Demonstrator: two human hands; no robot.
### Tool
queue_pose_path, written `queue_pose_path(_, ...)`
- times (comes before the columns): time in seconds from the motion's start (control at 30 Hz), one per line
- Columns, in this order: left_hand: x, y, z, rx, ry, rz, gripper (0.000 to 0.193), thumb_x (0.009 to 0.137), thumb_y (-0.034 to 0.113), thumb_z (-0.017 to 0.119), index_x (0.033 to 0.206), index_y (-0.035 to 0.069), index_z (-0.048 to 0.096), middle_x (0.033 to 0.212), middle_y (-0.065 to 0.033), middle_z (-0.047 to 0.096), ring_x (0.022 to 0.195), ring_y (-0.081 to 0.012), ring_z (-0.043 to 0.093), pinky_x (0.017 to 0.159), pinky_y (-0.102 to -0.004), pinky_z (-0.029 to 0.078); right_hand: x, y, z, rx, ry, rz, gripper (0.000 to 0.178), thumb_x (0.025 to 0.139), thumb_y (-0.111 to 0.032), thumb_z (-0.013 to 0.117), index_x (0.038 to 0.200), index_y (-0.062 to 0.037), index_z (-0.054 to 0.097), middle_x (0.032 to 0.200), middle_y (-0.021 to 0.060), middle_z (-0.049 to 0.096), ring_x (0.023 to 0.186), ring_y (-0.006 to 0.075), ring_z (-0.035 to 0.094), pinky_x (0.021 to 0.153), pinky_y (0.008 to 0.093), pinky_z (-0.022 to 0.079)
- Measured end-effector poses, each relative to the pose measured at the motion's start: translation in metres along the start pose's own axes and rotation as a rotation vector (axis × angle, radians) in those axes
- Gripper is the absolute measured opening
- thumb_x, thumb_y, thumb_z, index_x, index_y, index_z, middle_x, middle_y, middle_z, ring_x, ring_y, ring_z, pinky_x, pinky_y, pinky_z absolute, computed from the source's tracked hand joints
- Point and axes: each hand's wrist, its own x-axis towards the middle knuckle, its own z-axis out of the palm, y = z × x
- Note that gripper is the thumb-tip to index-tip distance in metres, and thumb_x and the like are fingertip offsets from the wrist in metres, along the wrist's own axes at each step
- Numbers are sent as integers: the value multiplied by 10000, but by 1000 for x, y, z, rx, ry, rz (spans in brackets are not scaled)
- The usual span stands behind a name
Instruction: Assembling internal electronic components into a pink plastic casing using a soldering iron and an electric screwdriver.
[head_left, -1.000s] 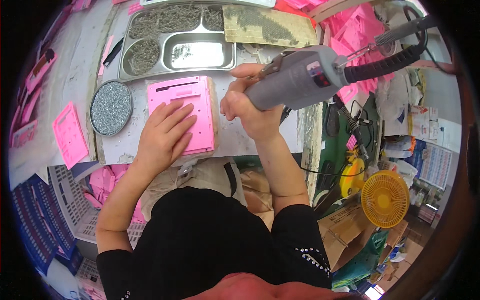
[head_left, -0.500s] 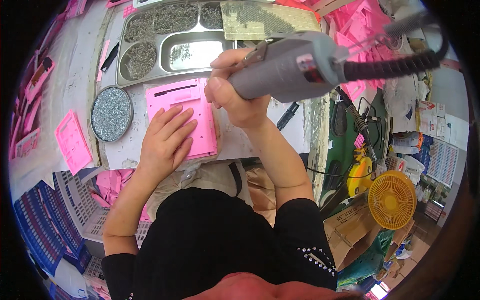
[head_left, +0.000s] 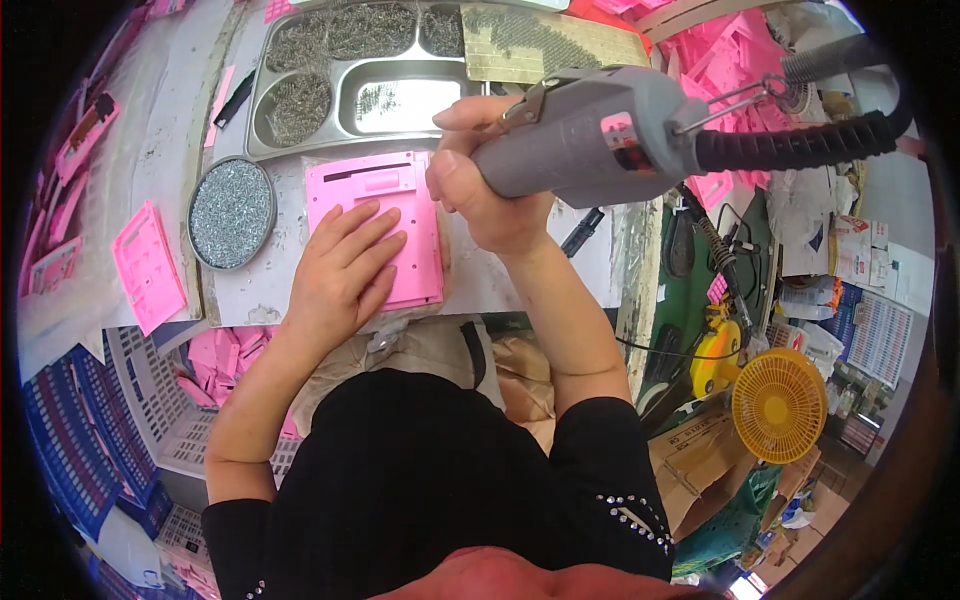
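Note:
Under my left hand (head_left: 348, 262) lies a pink plastic casing (head_left: 420, 262) with a slot and small holes along its edges. The fingers of that hand rest flat and slightly spread over its face. My right hand (head_left: 490, 195) is wrapped round a grey electric screwdriver (head_left: 590, 140), held over the casing's upper right side. The tool's tip is hidden by the hand and its body. From its back end a black ribbed cable (head_left: 790, 143) and a metal hook run to the upper right.
A compartment tray (head_left: 345, 130) of small metal parts stands beyond the casing. Left of it are a round dish (head_left: 231, 213) of tiny silvery pieces and a pink frame (head_left: 148, 268). A yellow fan (head_left: 780, 405) stands at right; a white crate (head_left: 165, 400) sits lower left.
The whole view has shifted slightly, moving the bench items a little right and up. My left hand stays flat on the casing, and my right hand keeps hold of the electric screwdriver.

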Motion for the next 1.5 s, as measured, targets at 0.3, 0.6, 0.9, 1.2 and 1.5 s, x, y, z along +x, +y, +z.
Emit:
queue_pose_path(0.3, -1, 0, 2, -13, 3, -7, 415, 832, 101, 724, 1247, 93, 700, 1390, -98, 637, 1323, -342, 553, 1141, -553, 397, -5, 23, 4, -218, 1, -63, 296, 888, 6, 679, 1160, -2, 563, 787, 33, 606, 673, 108, 581, 600, 259, 475)
queue_pose_path(0.6, 2, 2, 1, 2, 23, -2, 396, 821, 106, 733, 1216, 90, 711, 1369, -96, 650, 1295, -333, 571, 1118, -548, 422, -6, -8, -8, 11, 27, 65, 331, 915, -19, 655, 1227, 27, 554, 688, 64, 620, 529, 108, 555, 499, 257, 462)
queue_pose_path(0.9, 0, 1, 3, -2, 45, -8, 400, 822, 102, 729, 1222, 97, 711, 1373, -87, 648, 1300, -331, 568, 1122, -548, 418, -63, -28, 4, 104, -85, 199, 327, 928, -27, 671, 1215, 25, 524, 742, 50, 580, 606, 108, 551, 572, 273, 494)
queue_pose_path(1.2, -2, 0, 6, -7, 75, 23, 392, 828, 104, 726, 1219, 93, 708, 1334, -94, 660, 1284, -328, 574, 1122, -534, 421, -64, -19, 14, -230, -106, 28, 287, 911, -36, 705, 1147, 8, 547, 773, 53, 605, 654, 109, 582, 598, 272, 501)
queue_pose_path(1.5, 66, -41, -16, 197, 59, 99, 356, 841, 155, 775, 1131, 35, 606, 1333, -179, 623, 1241, -378, 596, 1091, -488, 443, -21, -56, 0, 122, 48, 89, 362, 937, -64, 661, 1261, 14, 520, 616, 60, 541, 490, 139, 486, 488, 321, 452)
